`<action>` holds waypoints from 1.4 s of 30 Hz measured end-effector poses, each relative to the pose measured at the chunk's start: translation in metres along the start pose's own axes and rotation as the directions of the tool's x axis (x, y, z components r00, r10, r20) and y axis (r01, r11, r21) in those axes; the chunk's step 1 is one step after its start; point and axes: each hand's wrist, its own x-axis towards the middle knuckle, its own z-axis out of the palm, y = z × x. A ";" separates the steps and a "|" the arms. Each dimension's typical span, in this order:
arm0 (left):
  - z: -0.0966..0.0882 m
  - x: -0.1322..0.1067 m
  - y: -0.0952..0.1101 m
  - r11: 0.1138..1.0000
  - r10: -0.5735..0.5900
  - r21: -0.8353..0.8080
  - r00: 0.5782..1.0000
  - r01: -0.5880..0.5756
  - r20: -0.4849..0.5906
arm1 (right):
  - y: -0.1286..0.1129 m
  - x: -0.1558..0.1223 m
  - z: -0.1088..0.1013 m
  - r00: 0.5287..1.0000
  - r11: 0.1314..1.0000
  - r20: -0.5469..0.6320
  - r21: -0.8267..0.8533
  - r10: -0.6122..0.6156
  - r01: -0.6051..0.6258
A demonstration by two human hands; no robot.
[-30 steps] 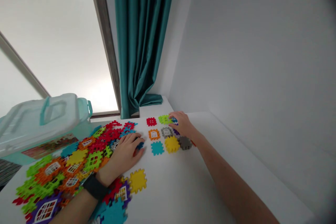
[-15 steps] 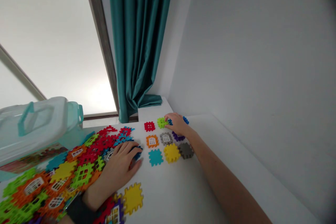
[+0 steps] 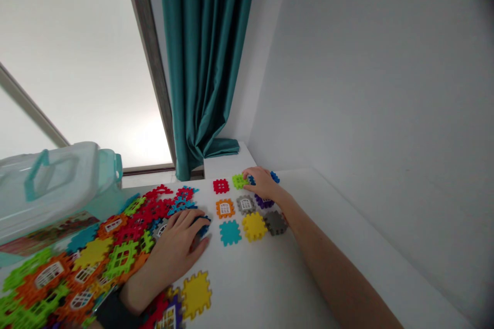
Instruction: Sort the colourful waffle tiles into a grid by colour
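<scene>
My right hand (image 3: 263,184) reaches to the back row of laid-out tiles, fingers closed down over a blue interlocking tile (image 3: 251,180), which is mostly hidden. Beside it lie a lime-green tile (image 3: 240,181) and a red tile (image 3: 221,186). Nearer are an orange window tile (image 3: 225,208), a grey window tile (image 3: 246,204) and a purple tile (image 3: 264,201). The front row has a light-blue tile (image 3: 230,233), a yellow tile (image 3: 254,226) and a dark grey tile (image 3: 275,222). My left hand (image 3: 181,241) rests open on the pile's edge, fingers over a dark blue tile (image 3: 203,228).
A heap of mixed tiles (image 3: 121,258) spreads over the left of the white table (image 3: 262,288). Behind it stands a lidded plastic box (image 3: 110,175). A loose yellow tile (image 3: 196,294) lies near the front. A green curtain (image 3: 208,61) and a wall (image 3: 366,87) border the table.
Both hands keep nearly the same places, the right still over the blue tile. The whole view has shifted very slightly.
</scene>
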 end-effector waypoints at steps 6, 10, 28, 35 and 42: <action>0.000 0.000 -0.001 1.000 -0.005 -0.007 1.000 0.005 0.003 | 0.002 0.000 0.000 1.000 1.000 0.004 0.001 0.007 -0.007; 0.001 0.000 -0.001 1.000 -0.005 -0.005 1.000 0.005 0.004 | 0.003 0.000 0.000 1.000 1.000 0.010 -0.002 0.010 -0.010; -0.003 0.002 0.002 1.000 -0.004 -0.017 1.000 0.004 -0.002 | -0.001 -0.001 0.000 1.000 1.000 -0.003 -0.005 0.022 -0.022; -0.018 0.008 0.009 0.998 -0.036 -0.051 0.998 0.039 0.050 | -0.025 -0.008 -0.010 0.999 1.000 -0.034 0.003 -0.031 0.031; -0.038 0.009 0.010 0.996 -0.055 -0.067 0.998 0.056 0.026 | -0.069 -0.023 -0.013 0.987 0.988 -0.062 0.021 -0.148 0.150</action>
